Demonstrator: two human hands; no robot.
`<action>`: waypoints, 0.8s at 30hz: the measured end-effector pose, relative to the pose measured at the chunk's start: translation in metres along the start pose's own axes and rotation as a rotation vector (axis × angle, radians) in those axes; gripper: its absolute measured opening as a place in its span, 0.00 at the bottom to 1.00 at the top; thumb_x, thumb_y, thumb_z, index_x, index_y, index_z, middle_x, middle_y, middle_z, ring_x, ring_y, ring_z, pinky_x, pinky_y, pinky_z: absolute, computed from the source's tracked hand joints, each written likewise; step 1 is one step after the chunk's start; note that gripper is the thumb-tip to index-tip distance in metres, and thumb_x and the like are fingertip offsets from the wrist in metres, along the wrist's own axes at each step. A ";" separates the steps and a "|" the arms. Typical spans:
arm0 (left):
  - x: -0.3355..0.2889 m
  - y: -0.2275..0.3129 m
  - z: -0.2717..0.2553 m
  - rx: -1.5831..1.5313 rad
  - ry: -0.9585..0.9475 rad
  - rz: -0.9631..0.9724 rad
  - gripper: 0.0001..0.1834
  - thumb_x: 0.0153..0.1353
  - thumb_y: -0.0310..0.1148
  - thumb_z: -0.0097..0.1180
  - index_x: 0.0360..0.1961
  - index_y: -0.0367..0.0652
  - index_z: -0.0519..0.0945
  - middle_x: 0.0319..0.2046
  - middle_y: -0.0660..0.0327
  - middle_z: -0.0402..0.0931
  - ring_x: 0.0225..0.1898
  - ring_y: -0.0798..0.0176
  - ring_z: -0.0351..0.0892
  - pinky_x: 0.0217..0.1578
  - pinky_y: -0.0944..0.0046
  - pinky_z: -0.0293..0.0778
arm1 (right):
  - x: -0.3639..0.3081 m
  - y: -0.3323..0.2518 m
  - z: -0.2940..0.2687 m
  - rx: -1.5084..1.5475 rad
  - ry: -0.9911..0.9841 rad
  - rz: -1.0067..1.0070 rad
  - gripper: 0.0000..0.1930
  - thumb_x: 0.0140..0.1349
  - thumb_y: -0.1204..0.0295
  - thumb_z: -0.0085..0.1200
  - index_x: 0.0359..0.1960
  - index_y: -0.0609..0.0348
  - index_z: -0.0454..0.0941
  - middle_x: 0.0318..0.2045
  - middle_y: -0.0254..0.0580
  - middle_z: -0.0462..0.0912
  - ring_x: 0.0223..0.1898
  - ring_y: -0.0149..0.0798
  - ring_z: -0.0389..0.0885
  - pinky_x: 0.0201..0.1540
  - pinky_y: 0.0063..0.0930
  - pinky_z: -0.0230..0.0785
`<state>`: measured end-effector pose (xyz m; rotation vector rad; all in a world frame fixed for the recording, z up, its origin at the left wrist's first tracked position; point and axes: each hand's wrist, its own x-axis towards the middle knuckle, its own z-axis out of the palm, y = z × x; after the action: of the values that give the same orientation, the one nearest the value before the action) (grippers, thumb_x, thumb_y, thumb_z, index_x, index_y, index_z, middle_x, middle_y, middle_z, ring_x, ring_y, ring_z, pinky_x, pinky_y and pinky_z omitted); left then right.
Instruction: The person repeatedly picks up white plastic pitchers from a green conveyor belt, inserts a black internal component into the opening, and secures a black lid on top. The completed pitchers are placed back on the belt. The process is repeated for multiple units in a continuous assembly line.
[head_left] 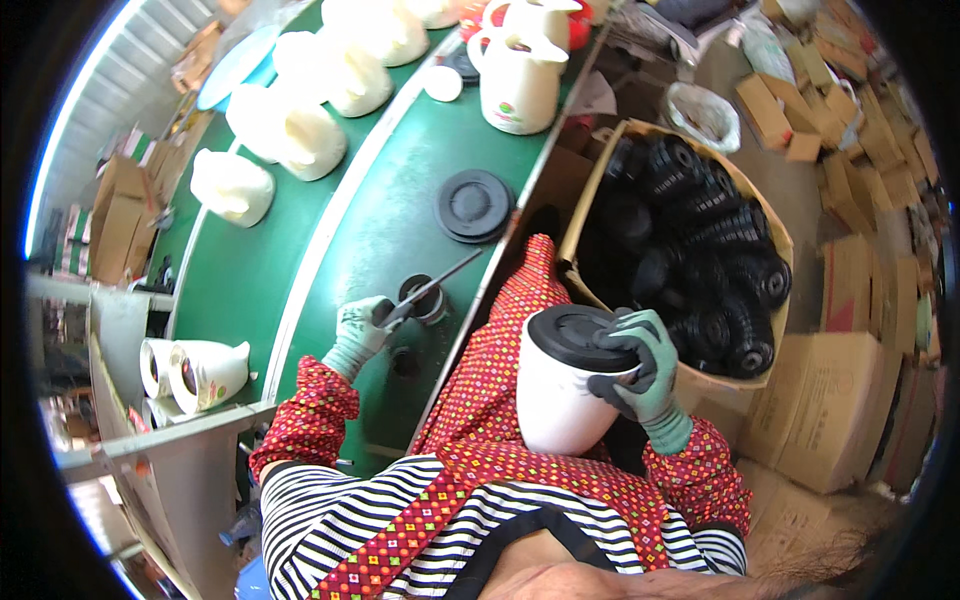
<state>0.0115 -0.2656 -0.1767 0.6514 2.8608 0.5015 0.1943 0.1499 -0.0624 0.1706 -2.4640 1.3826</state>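
My left hand (362, 335), in a grey-green glove with dark fingers, is closed round a thin dark stick-like tool (455, 270). The tool passes across the mouth of a small dark cup (431, 306) on the green work surface (350, 240). On my lap rests a white jug-like body (560, 408), slightly tilted, with a black round piece (570, 330) covering its top end. My right hand (648, 372) grips that black piece at its right edge, fingers over the top and thumb at the side.
A black ridged disc (473, 203) lies farther along the surface, near a white jug (518, 90). Several white jugs (232, 187) line the left strip. At my right stands a carton (765, 225) of black ridged parts. Cardboard boxes (815, 410) are stacked beyond it.
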 end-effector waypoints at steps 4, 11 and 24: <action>-0.021 0.029 -0.011 -0.093 0.177 0.011 0.40 0.50 0.47 0.77 0.61 0.42 0.76 0.57 0.49 0.77 0.57 0.43 0.77 0.59 0.49 0.74 | 0.027 0.004 -0.007 0.174 0.266 0.096 0.20 0.55 0.57 0.73 0.37 0.61 0.81 0.39 0.43 0.80 0.46 0.42 0.79 0.56 0.39 0.71; -0.082 0.106 -0.066 -0.870 -0.046 0.426 0.49 0.57 0.51 0.76 0.72 0.39 0.66 0.75 0.45 0.56 0.77 0.45 0.57 0.75 0.46 0.56 | 0.084 -0.002 0.058 1.196 0.084 0.595 0.30 0.80 0.47 0.42 0.63 0.63 0.76 0.59 0.46 0.82 0.57 0.41 0.81 0.61 0.40 0.75; 0.039 -0.127 -0.119 -0.948 0.695 -0.404 0.23 0.67 0.46 0.67 0.45 0.32 0.82 0.32 0.58 0.82 0.27 0.66 0.82 0.25 0.61 0.83 | 0.067 0.000 0.140 0.940 -0.061 0.624 0.25 0.78 0.55 0.51 0.66 0.61 0.73 0.52 0.41 0.83 0.44 0.35 0.83 0.55 0.34 0.74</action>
<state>-0.1002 -0.3899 -0.1150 -0.3231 2.6245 2.0972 0.1022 0.0343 -0.1084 -0.3964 -1.7468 2.7337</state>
